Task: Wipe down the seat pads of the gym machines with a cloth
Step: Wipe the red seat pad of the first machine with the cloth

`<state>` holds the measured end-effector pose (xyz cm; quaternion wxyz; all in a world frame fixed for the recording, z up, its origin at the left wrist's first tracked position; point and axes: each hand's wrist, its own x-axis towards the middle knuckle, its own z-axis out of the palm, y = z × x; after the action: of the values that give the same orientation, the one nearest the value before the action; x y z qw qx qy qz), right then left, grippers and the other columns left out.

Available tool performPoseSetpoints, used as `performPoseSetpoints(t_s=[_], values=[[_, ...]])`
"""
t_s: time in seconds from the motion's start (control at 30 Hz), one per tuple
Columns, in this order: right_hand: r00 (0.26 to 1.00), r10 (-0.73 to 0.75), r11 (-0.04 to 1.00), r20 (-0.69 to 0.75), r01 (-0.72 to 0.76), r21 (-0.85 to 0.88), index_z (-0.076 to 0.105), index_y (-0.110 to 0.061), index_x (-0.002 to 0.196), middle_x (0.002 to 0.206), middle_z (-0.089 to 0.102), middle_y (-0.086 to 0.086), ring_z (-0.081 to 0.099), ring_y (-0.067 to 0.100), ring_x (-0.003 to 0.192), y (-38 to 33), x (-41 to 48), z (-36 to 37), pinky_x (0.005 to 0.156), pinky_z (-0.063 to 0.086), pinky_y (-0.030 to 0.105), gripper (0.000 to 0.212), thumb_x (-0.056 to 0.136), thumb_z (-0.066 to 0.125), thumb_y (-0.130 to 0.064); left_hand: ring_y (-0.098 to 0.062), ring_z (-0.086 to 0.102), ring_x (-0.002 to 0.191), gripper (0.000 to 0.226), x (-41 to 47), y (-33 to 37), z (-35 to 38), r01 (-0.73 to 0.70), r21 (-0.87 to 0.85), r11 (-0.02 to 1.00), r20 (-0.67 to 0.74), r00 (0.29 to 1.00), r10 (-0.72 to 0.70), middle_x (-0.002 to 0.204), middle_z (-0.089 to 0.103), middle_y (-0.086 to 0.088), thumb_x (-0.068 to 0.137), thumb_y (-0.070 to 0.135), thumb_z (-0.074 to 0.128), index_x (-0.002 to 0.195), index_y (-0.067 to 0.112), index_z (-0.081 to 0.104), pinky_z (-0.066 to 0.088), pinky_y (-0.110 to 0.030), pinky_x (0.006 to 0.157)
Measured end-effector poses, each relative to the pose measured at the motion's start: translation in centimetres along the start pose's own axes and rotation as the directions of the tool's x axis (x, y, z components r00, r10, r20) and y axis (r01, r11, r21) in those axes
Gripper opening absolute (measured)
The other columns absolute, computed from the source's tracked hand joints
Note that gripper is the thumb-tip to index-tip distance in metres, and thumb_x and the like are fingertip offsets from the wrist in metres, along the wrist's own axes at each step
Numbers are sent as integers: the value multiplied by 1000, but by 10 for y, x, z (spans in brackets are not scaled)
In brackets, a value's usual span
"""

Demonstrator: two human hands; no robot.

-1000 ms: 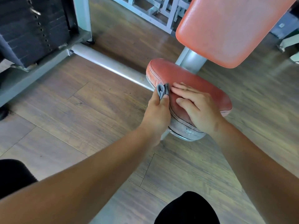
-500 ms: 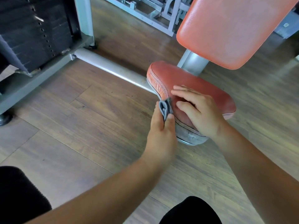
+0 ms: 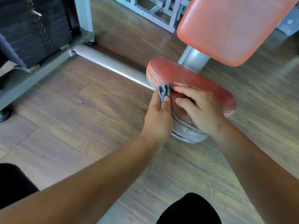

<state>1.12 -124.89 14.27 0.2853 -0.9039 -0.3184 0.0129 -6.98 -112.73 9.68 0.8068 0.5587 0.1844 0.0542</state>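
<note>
A worn red seat pad (image 3: 174,73) sits low on a grey post, with a larger red back pad (image 3: 229,28) above and behind it. My left hand (image 3: 159,117) pinches a small folded grey cloth (image 3: 164,92) and presses it against the left side edge of the seat pad. Resting flat on top of the seat is my right hand (image 3: 199,109), fingers spread, holding nothing. The near edge of the seat is scuffed and whitish.
A grey floor bar (image 3: 110,63) runs from the seat to a black weight stack (image 3: 32,29) in its frame at the upper left. Another grey machine frame (image 3: 155,12) stands behind. The floor is wood plank. My dark-clothed knees show at the bottom.
My left hand slid the cloth down the seat's side edge toward me, then back up along it. My right hand stayed planted on the seat.
</note>
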Motion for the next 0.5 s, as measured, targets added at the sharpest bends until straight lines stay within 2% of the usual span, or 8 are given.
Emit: performPoseSetpoints(t_s=[0.1, 0.2, 0.27, 0.4, 0.5], values=[[1000, -7, 1000, -13, 7, 16, 69, -27, 131, 143, 61, -13, 45, -3, 140, 2, 0, 0, 122, 31, 26, 42, 91, 57, -28, -10, 38, 151, 63, -28, -14, -2, -35, -6, 999, 66, 997, 35, 161, 41, 20, 90, 62, 42, 152, 59, 34, 35, -49, 122], [1000, 2, 1000, -10, -2, 17, 69, -25, 132, 144, 60, -13, 45, -3, 140, 2, 2, 1, 121, 31, 25, 45, 90, 56, -32, -9, 45, 145, 60, 8, -7, -4, -29, 49, 998, 22, 999, 28, 156, 49, 15, 94, 53, 41, 154, 49, 40, 36, -44, 123], [1000, 1, 1000, -10, -1, 7, 68, -24, 133, 144, 60, -14, 45, -1, 141, 2, 2, 0, 121, 31, 25, 46, 90, 56, -32, -10, 43, 147, 68, 26, 0, -3, -31, 83, 996, 6, 1000, 30, 158, 47, 15, 88, 61, 40, 155, 49, 38, 34, -44, 124], [1000, -4, 1000, -3, 4, 6, 69, -25, 131, 143, 61, -13, 46, -2, 139, 1, 1, -1, 121, 31, 24, 42, 90, 58, -28, -7, 29, 155, 69, -15, -14, -3, -94, 75, 993, 72, 993, 89, 166, 34, 19, 91, 64, 38, 158, 53, 27, 28, -45, 126], [1000, 11, 1000, 2, -11, 16, 69, -25, 131, 144, 60, -13, 46, -2, 140, 0, 1, -1, 121, 30, 23, 44, 89, 57, -28, -4, 35, 151, 65, 1, -11, -6, -99, 109, 989, 75, 993, 91, 162, 39, 19, 93, 59, 40, 157, 51, 31, 30, -42, 126]])
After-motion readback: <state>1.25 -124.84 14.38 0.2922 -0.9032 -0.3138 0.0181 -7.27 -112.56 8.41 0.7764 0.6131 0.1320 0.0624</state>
